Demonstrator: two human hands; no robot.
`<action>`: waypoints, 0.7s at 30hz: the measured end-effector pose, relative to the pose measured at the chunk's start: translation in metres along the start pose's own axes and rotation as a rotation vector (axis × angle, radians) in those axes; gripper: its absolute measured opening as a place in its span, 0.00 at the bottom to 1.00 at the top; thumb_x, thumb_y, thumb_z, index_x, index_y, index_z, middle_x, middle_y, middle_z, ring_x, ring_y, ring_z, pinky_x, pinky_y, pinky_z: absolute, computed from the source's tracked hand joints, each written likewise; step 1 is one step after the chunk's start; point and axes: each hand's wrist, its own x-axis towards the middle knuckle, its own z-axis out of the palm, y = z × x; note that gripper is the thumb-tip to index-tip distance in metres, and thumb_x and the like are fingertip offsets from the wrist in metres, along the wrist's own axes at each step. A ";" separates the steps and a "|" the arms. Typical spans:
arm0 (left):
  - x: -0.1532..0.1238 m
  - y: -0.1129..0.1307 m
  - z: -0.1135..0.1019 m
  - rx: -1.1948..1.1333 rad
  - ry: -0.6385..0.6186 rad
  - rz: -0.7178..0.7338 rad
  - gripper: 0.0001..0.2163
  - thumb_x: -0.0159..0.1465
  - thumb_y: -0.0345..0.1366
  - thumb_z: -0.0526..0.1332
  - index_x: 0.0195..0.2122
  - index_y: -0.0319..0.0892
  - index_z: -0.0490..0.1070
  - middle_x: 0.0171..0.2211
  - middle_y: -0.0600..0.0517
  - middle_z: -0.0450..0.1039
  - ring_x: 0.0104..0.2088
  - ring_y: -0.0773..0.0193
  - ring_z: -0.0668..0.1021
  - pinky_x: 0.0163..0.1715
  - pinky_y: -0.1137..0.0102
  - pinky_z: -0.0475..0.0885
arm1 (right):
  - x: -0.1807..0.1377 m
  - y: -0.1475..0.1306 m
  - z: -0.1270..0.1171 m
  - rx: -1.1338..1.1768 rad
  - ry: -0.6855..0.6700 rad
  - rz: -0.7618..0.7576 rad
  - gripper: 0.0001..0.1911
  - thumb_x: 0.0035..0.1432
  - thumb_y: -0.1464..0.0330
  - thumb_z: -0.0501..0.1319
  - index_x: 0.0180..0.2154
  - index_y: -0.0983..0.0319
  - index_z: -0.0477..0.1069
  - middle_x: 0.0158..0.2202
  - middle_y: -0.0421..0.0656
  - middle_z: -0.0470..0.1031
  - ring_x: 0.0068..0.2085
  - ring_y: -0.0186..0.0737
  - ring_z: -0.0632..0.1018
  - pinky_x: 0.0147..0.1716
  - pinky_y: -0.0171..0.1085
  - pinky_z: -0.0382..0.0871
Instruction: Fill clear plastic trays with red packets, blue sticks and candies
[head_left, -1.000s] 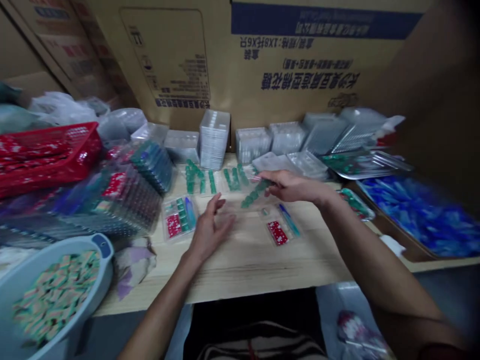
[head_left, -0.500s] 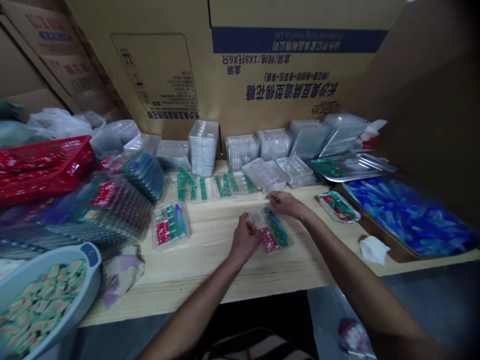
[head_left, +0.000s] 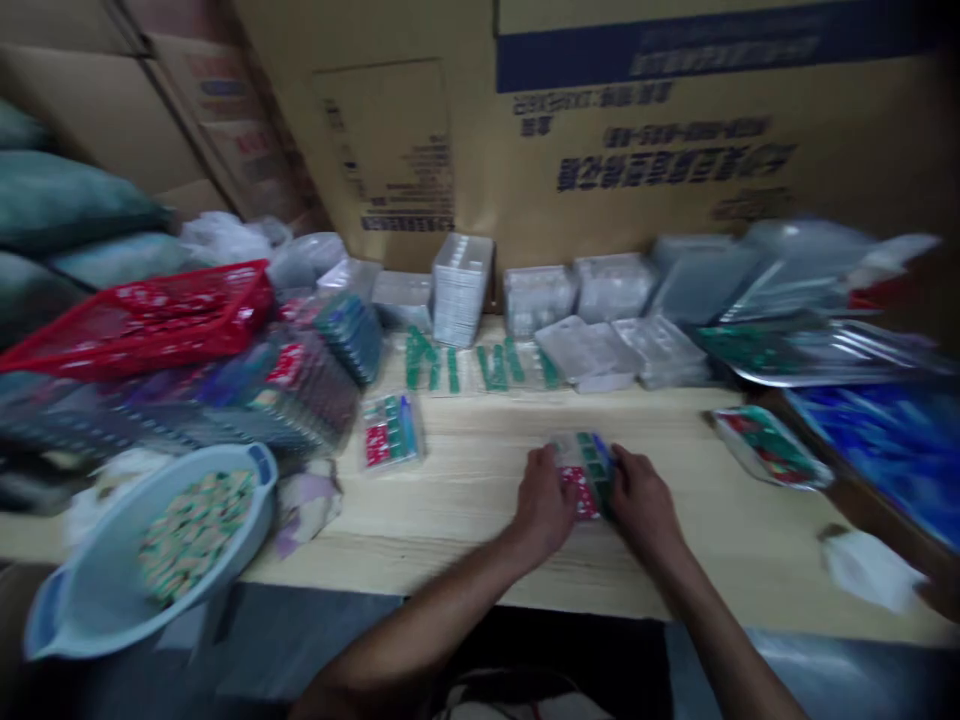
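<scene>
A clear plastic tray lies on the table between my two hands. In it are a red packet with white marks, a row of green pieces and a slim blue item. My left hand has its fingers closed on the tray's left side. On the right side, my right hand grips the edge by the green pieces. Motion blurs the picture, and the fingertips are partly hidden. A similar filled tray sits farther left, touched by neither hand.
Stacks of clear trays line the back, with trays of green strips before them. At left are a red basket and a pale blue basin of small pieces. Right are a metal tray, a foil dish and a box of blue items.
The view has swung to the left. My right hand has come down from above the tray to its right side, and my left hand stays at the left side.
</scene>
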 end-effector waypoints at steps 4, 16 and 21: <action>-0.010 -0.004 -0.020 -0.083 0.087 -0.015 0.26 0.59 0.29 0.60 0.60 0.37 0.64 0.54 0.40 0.69 0.54 0.51 0.74 0.59 0.58 0.70 | -0.006 0.000 0.020 0.148 0.020 0.077 0.28 0.59 0.60 0.50 0.55 0.66 0.72 0.47 0.56 0.77 0.45 0.54 0.79 0.46 0.50 0.74; -0.021 -0.088 -0.219 0.052 0.709 -0.131 0.27 0.61 0.30 0.60 0.64 0.38 0.63 0.58 0.40 0.72 0.55 0.53 0.75 0.59 0.57 0.69 | 0.051 -0.247 0.120 0.317 -0.246 -0.344 0.28 0.57 0.75 0.51 0.59 0.67 0.69 0.47 0.52 0.75 0.47 0.46 0.77 0.51 0.41 0.71; -0.007 -0.122 -0.246 0.166 0.587 -0.333 0.24 0.62 0.30 0.59 0.60 0.31 0.66 0.57 0.35 0.72 0.58 0.50 0.74 0.61 0.58 0.66 | 0.052 -0.273 0.153 0.129 -0.392 -0.308 0.21 0.59 0.75 0.54 0.53 0.68 0.72 0.43 0.53 0.75 0.43 0.47 0.78 0.47 0.39 0.71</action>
